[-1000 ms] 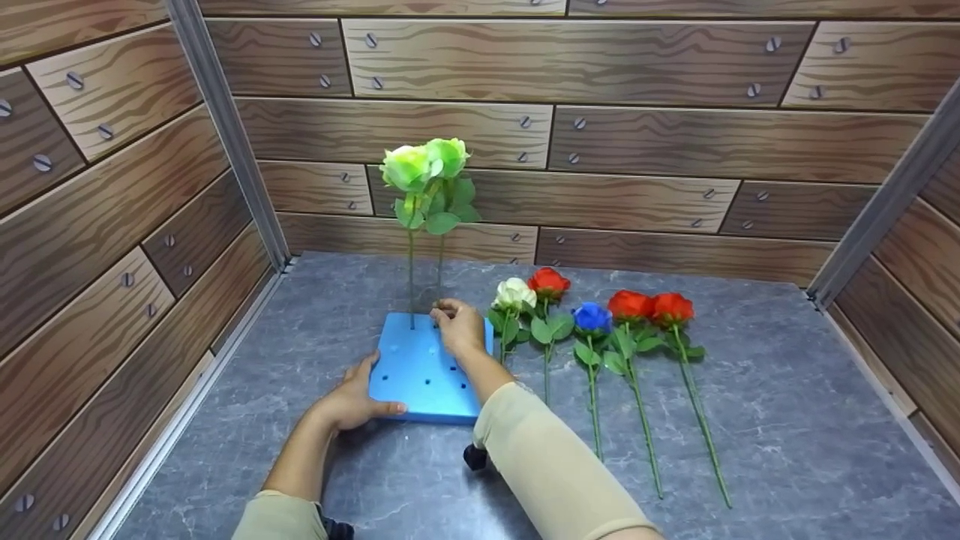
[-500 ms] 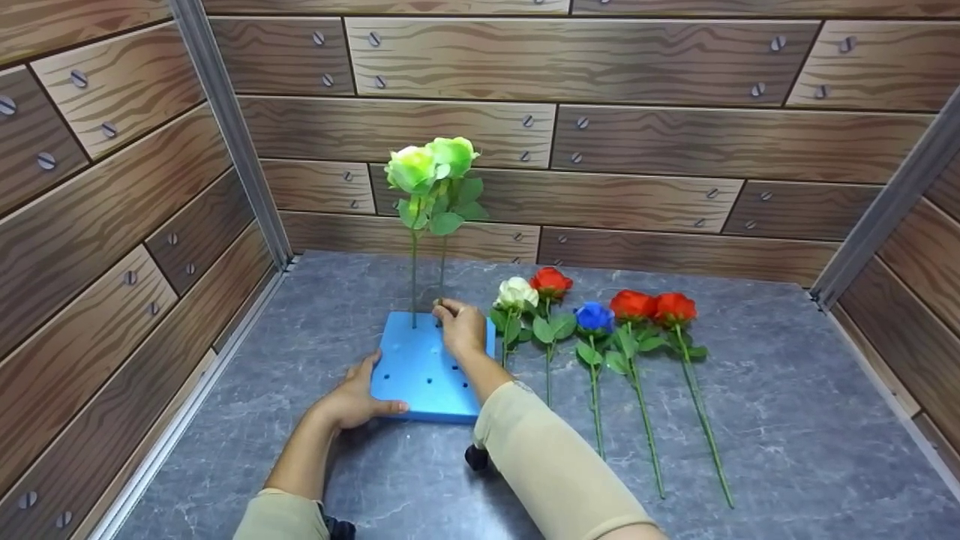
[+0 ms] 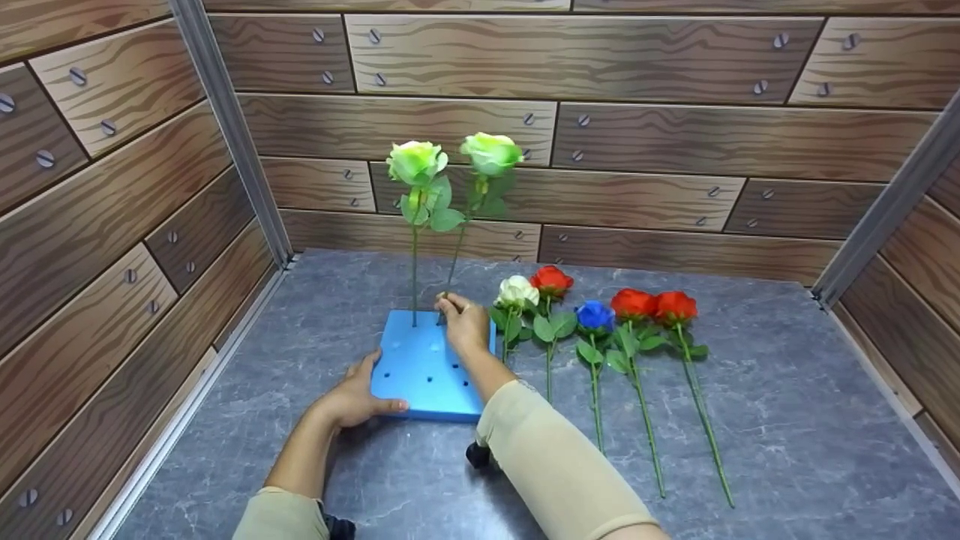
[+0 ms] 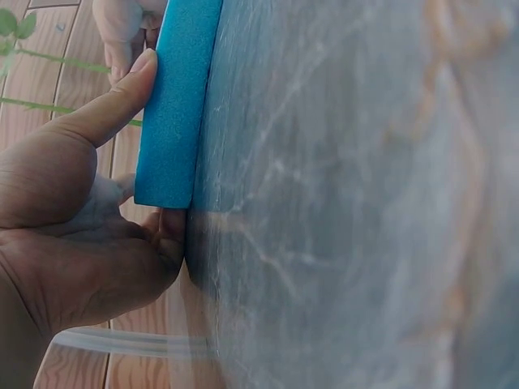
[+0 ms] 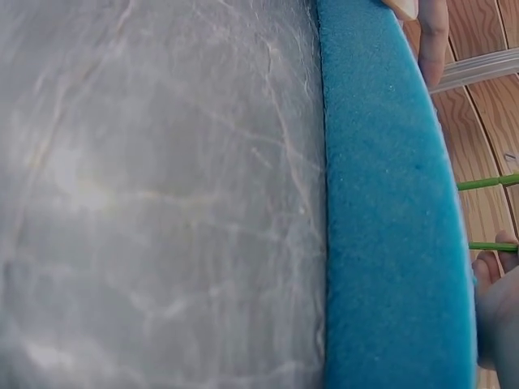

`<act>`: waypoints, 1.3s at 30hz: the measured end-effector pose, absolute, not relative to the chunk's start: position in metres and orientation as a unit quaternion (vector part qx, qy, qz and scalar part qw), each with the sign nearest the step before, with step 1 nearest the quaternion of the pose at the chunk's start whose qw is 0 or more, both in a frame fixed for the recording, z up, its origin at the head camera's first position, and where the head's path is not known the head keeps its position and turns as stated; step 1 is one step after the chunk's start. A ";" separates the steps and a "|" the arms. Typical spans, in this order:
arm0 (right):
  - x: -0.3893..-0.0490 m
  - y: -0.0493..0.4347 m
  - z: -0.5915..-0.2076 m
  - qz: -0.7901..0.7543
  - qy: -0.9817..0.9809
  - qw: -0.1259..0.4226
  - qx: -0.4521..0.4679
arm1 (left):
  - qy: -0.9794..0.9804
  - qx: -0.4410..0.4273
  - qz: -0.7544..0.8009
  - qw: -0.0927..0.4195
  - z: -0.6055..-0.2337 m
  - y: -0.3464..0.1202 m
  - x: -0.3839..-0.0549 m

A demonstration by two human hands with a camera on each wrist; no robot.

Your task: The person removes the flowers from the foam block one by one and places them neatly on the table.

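My left hand (image 3: 349, 397) holds the front left corner of a blue foam block (image 3: 409, 367) with several holes; its thumb lies along the front edge in the left wrist view. Upright in the block's back left stands a green artificial rose (image 3: 417, 162). Over the back edge, my right hand (image 3: 466, 324) pinches the lower stem of a second green rose (image 3: 491, 154), which leans right. Its stem end is at a back hole; whether it is inside I cannot tell. The right wrist view shows the foam's side (image 5: 389, 203) and part of the right hand (image 5: 499, 316).
Right of the block lie a white rose (image 3: 517, 292), a red rose (image 3: 552, 280), a blue rose (image 3: 595, 316) and two more red roses (image 3: 634, 303), stems toward me. Wood-patterned walls (image 3: 450, 56) enclose the grey marbled tabletop (image 3: 810, 405).
The second green rose's bloom has swung right, away from the planted one, and its stem now tilts. My right hand shifted very slightly; my left hand stays on the block.
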State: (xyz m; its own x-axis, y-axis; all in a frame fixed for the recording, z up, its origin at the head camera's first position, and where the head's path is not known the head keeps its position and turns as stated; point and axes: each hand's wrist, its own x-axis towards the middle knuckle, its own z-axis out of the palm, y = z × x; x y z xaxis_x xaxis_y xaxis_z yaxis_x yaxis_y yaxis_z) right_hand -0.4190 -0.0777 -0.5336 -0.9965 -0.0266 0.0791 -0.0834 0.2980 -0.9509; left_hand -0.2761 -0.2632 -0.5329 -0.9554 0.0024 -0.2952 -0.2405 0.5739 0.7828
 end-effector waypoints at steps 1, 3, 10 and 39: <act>-0.419 -0.077 -0.534 0.593 -0.804 0.025 0.034 | 0.877 -0.069 0.457 0.133 -0.532 -0.263 -0.276; -0.420 -0.077 -0.534 0.595 -0.802 0.031 0.035 | 0.877 -0.069 0.456 0.132 -0.532 -0.263 -0.276; -0.424 -0.076 -0.535 0.652 -0.757 0.023 0.029 | 0.878 -0.071 0.455 0.130 -0.531 -0.262 -0.275; -0.414 -0.051 -0.523 0.789 -0.612 -0.044 0.030 | 0.878 -0.062 0.458 0.125 -0.531 -0.262 -0.273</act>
